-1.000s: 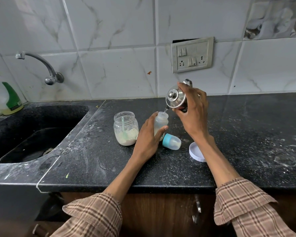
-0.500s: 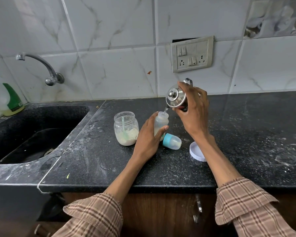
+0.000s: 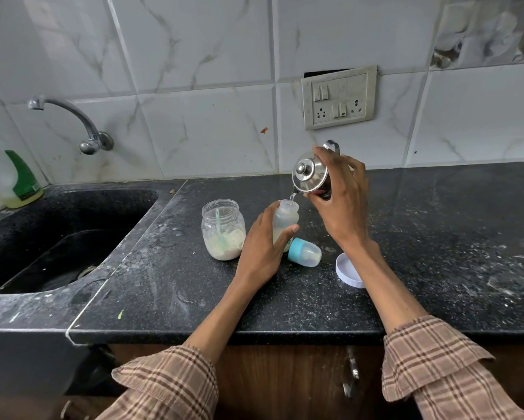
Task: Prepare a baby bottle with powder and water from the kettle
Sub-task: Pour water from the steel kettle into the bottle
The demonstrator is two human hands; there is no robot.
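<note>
Gripping entries first: we are holding the baby bottle [image 3: 285, 221] upright on the bench [image 3: 436, 253] with our left hand [image 3: 262, 248], fingers and thumb closing round its lower body, and we are clasping the steel kettle [image 3: 310, 175] with our right hand [image 3: 339, 204], fingers wrapping its far side.

- Kettle: we are tilting it spout-down toward the left, lid [image 3: 304, 171] facing us, spout sitting just above the open bottle neck. A thin stream of water [image 3: 293, 195] is running from spout to neck.
- Bottle: uncapped, translucent, standing between the two hands near the middle of the bench.
- Bottle cap [image 3: 303, 252]: blue ring with clear dome, lying on its side just right of the bottle's base, touching or nearly touching our left fingers.
- Powder jar [image 3: 223, 229]: glass, open, standing just left of our left hand, pale powder filling its lower part, a green scoop [image 3: 219, 228] leaning inside.
- White lid [image 3: 349, 270]: lying on the bench beside our right forearm.
- Sink [image 3: 57, 237]: dark basin at the left, tap [image 3: 73, 122] above it on the tiled wall, a green-and-white bottle [image 3: 15, 174] standing at its back corner.
- Switch plate [image 3: 339, 97]: sitting on the wall above the kettle.
</note>
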